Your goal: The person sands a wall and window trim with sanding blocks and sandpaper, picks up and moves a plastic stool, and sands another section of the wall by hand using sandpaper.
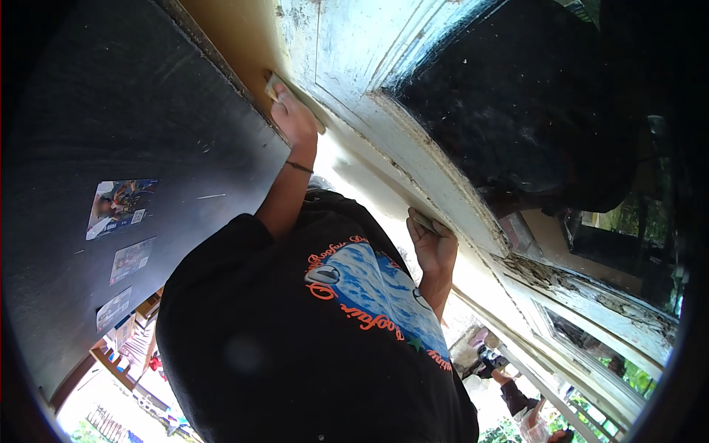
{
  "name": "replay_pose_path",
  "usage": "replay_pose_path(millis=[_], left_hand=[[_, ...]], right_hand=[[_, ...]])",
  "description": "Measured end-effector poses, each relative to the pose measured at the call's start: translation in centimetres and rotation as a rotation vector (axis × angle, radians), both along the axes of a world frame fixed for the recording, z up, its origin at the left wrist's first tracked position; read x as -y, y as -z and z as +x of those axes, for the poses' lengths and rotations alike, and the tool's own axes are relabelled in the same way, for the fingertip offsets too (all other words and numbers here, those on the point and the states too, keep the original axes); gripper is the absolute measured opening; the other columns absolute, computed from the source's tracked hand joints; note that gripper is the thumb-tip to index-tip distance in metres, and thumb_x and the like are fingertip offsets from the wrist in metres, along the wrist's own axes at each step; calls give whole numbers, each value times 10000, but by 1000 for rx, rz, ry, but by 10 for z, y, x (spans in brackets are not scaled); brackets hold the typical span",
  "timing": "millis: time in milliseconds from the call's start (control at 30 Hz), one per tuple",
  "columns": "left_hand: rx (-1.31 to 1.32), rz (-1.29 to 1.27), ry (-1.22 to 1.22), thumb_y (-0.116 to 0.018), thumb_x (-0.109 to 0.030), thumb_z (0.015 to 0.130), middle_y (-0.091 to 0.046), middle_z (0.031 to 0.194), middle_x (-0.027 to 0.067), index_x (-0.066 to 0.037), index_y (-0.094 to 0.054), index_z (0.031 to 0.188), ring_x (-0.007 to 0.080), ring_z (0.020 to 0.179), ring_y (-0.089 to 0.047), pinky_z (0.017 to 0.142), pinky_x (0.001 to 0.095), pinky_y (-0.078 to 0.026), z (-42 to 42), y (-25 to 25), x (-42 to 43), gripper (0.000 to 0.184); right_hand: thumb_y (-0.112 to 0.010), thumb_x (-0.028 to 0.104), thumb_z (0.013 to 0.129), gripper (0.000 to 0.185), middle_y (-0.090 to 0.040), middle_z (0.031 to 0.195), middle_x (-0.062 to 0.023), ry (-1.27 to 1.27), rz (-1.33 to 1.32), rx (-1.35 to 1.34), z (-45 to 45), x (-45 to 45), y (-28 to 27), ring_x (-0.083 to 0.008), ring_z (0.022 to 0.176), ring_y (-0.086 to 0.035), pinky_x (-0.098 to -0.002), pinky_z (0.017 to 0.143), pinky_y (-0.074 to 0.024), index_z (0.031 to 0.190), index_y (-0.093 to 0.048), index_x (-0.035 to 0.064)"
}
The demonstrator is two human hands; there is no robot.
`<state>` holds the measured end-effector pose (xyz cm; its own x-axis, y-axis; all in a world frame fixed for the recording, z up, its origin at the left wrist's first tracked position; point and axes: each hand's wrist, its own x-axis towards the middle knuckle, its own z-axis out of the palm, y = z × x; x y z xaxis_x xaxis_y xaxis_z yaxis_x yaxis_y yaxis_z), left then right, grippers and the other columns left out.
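Left hand (293,120) curled round a flat greenish-tan pad (272,80), against a long cream-to-brown panel (235,28), right hand (436,247) half closed on a small tan piece (424,221), beside a weathered white wooden frame (343,44).

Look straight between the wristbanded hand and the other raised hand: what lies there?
In the head view, only bare pale surface, bright with glare; no separate object shows there.

The single view looks from the head over the nearby black shirt (251,340), the fingers (280,91) farther off beyond it.
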<state>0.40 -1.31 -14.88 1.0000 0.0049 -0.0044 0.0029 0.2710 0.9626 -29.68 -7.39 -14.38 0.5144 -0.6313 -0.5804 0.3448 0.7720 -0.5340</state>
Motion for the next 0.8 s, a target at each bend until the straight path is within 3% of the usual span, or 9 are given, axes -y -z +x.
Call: replay_pose_path(millis=[67, 233, 267, 333, 500, 567, 667, 700, 800], left_hand=[[-230, 192, -55, -326, -250, 902, -537, 876, 194, 139, -428, 1049, 291, 745, -496, 765, 331, -382, 14, -20, 3, 428], [462, 164, -231, -299, -313, 897, -500, 1041, 282, 107, -396, 1137, 306, 981, -502, 846, 307, -362, 6, 25, 14, 493], [460, 164, -234, -299, -313, 897, -500, 1041, 282, 107, -396, 1137, 306, 981, -502, 846, 307, -362, 11, 20, 9, 493], [-322, 382, -66, -304, -278, 900, -482, 1088, 274, 94, -369, 1173, 316, 1001, -494, 863, 327, -357, 22, -11, -2, 466], [-14, 213, -172, -305, -328, 891, -482, 1079, 278, 85, -407, 1140, 356, 977, -487, 843, 330, -364, 29, 12, 12, 493], [445, 169, -236, -304, -338, 890, -485, 1066, 282, 88, -421, 1120, 367, 955, -486, 825, 338, -364, 22, 22, 11, 498], [-270, 215, -168, -307, -315, 892, -477, 1078, 284, 91, -416, 1127, 360, 974, -479, 827, 348, -358, 34, -9, 3, 481], [-308, 310, -114, -312, -333, 889, -495, 1055, 277, 80, -438, 1114, 365, 957, -488, 812, 352, -371, 25, -52, -1, 486], [69, 277, -239, -329, -465, 855, -515, 933, 316, 129, -494, 972, 357, 859, -525, 772, 370, -391, 39, 23, 11, 627]], right_hand=[[-332, 46, 821, 336, -437, 1105, -281, 11, 19, 2, 0, 1, 0, -385, 1039, -460, -448, 879, -412, 1135, -354, -72], [-338, 47, 823, 337, -447, 1098, -275, 6, 12, -2, 2, 1, 0, -387, 1035, -462, -445, 877, -414, 1138, -351, -72], [-336, 49, 825, 338, -447, 1100, -273, 6, 4, -10, 4, 0, -3, -387, 1036, -461, -447, 878, -413, 1140, -350, -71], [-335, 52, 827, 338, -447, 1102, -271, 9, 0, -23, 1, -1, -3, -388, 1037, -461, -449, 879, -411, 1142, -350, -70], [-332, 60, 831, 338, -432, 1121, -271, -9, 1, -9, 2, 1, -3, -387, 1047, -453, -452, 875, -413, 1143, -350, -70], [-332, 60, 831, 338, -436, 1116, -272, -4, -7, -13, 5, 1, -3, -386, 1044, -455, -452, 875, -413, 1143, -352, -69], [-329, 62, 832, 339, -440, 1110, -274, 13, 26, -20, 0, -1, -2, -385, 1041, -459, -452, 875, -413, 1144, -353, -69], [-326, 63, 833, 340, -441, 1108, -275, 20, 52, -1, 1, 1, -1, -385, 1040, -460, -451, 875, -413, 1145, -353, -69], [-330, 58, 828, 340, -439, 1111, -274, -14, -4, -24, 2, 1, -3, -385, 1036, -461, -451, 879, -408, 1142, -354, -73]])
